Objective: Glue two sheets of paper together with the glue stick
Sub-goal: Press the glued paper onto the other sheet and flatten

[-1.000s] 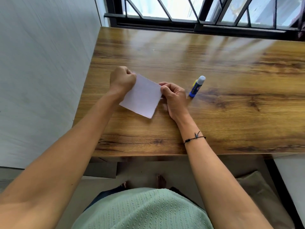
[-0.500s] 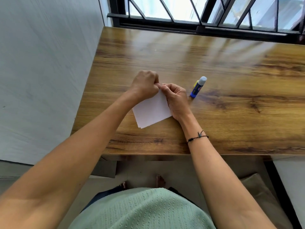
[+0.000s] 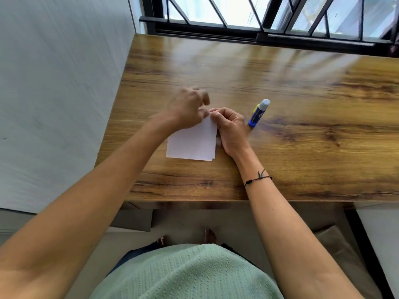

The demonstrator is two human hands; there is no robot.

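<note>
Paper sheets (image 3: 191,141) lie stacked flat on the table (image 3: 302,104), just left of the capped glue stick (image 3: 258,113). Right hand (image 3: 231,128) pinches the stack's far right corner; left hand (image 3: 186,107) is blurred there, grip unclear. Risk: sheets look slightly offset at the near edge, so gluing now bonds them misaligned.

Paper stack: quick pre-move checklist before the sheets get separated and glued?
1. Paper stack flat on the table: ok.
2. Right hand pinches the stack's far corner: ok.
3. Left hand at the same corner, grip blurred: cannot tell.
4. Sheets separated: not ok; only a thin offset shows at the near right edge.
5. Glue stick within reach, just right of the right hand: ok.
6. Glue stick cap off: not ok; white cap on.
</note>
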